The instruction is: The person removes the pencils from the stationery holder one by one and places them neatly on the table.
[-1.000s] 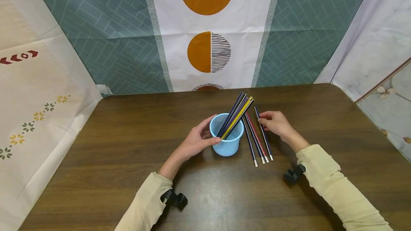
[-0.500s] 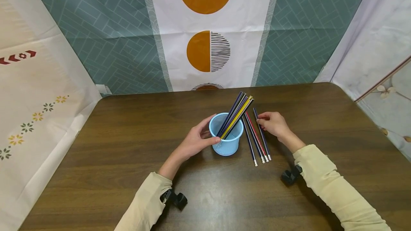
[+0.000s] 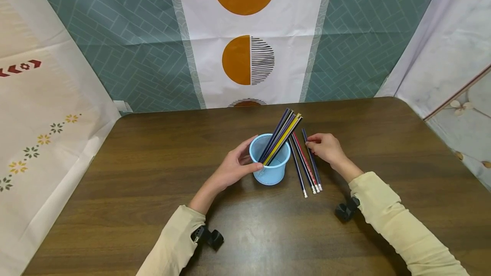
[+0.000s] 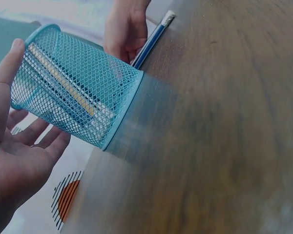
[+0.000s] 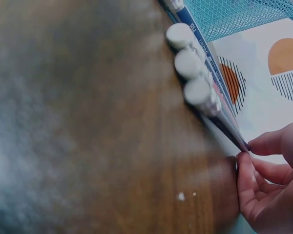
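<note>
My left hand (image 3: 232, 167) holds a light blue mesh pencil cup (image 3: 270, 176), thumb near its rim and fingers round the far side. Several pencils (image 3: 279, 140), one of them yellow, lean to the right inside the cup. Through the mesh in the left wrist view, their lower ends show near the cup's base (image 4: 123, 114). Just right of the cup, several pencils (image 3: 298, 171), including a red one, lie side by side with eraser ends toward me. My right hand (image 3: 326, 147) pinches the rightmost dark pencil (image 3: 315, 168) between thumb and fingertips, near its far end.
The brown wooden table (image 3: 153, 182) extends to both sides and in front. A patterned cloth (image 3: 142, 46) hangs behind its far edge. Black wrist cameras (image 3: 347, 209) sit on both cuffs.
My right hand has shifted slightly left with the pinched pencil, bringing it closer to the other pencils on the table. The left hand and the cup stay in place.
</note>
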`<state>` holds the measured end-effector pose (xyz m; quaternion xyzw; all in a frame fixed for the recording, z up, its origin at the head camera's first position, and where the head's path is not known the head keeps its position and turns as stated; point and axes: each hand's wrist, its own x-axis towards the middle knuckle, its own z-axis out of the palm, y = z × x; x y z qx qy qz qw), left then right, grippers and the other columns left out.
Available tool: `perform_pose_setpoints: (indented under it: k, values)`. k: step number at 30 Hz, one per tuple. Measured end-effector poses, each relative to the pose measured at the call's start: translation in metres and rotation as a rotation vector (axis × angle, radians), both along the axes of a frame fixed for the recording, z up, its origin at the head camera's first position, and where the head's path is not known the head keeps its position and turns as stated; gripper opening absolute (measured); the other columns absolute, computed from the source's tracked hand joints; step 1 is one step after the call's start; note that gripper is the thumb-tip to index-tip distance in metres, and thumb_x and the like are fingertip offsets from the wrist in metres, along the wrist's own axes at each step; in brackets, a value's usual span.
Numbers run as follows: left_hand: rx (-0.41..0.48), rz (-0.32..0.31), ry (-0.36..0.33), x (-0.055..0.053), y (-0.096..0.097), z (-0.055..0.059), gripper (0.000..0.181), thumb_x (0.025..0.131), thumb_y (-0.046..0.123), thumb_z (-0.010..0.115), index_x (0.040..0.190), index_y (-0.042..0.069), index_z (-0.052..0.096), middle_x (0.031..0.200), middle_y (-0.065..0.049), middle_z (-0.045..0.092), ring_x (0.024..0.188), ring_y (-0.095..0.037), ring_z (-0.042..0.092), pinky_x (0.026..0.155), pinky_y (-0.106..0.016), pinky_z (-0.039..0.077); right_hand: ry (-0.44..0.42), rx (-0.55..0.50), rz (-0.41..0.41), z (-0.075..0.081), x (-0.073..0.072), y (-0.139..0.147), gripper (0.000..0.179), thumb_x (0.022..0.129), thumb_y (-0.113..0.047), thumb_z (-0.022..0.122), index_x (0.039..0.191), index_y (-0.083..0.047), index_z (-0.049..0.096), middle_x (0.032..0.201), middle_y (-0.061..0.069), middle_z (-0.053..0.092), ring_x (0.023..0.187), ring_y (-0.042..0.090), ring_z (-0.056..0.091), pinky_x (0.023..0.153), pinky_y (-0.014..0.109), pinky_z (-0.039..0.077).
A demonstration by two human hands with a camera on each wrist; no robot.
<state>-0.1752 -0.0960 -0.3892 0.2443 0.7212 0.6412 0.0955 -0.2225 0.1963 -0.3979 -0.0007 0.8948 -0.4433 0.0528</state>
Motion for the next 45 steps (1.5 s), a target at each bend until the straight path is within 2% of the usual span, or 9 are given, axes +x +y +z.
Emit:
perform_pose_setpoints:
  k: [14,24,31,45]
  values:
    - [0.005,0.0,-0.006,0.0004,-0.0003,0.0004,0.076,0.085,0.016,0.077,0.149,0.009,0.037,0.14,-0.016,0.046,0.123,-0.031,0.051,0.1,-0.039,0.045,-0.013,0.03,0.007,0.0011,0.0013,-0.0017,0.028,0.097,-0.009,0.055,0.115,0.011,0.06,0.104,0.022,0.062,0.086,0.026,0.059,0.069,0.027,0.05]
    - [-0.006,0.004,0.007,-0.0004,-0.0005,-0.0016,0.074,0.085,0.013,0.076,0.148,0.009,0.038,0.14,-0.015,0.047,0.123,-0.031,0.051,0.099,-0.039,0.045,-0.001,0.033,0.011,0.0014,0.0027,-0.0015,0.026,0.096,-0.008,0.056,0.114,0.01,0.061,0.101,0.021,0.062,0.085,0.025,0.059,0.068,0.025,0.049]
    - [-0.007,0.002,0.011,-0.0009,-0.0001,-0.0015,0.074,0.086,0.016,0.076,0.148,0.008,0.038,0.139,-0.016,0.047,0.123,-0.031,0.05,0.1,-0.039,0.044,0.002,0.004,0.018,0.0009,0.0023,0.0014,0.025,0.096,-0.007,0.056,0.113,0.01,0.061,0.101,0.02,0.063,0.083,0.023,0.059,0.068,0.025,0.05]
    - [-0.002,-0.001,0.005,-0.0008,0.0003,-0.0016,0.073,0.086,0.009,0.074,0.148,0.009,0.037,0.14,-0.016,0.047,0.123,-0.031,0.05,0.1,-0.039,0.044,-0.023,-0.067,0.038,0.0028,0.0019,0.0058,0.028,0.097,-0.007,0.056,0.117,0.011,0.059,0.104,0.022,0.062,0.084,0.022,0.06,0.069,0.023,0.052]
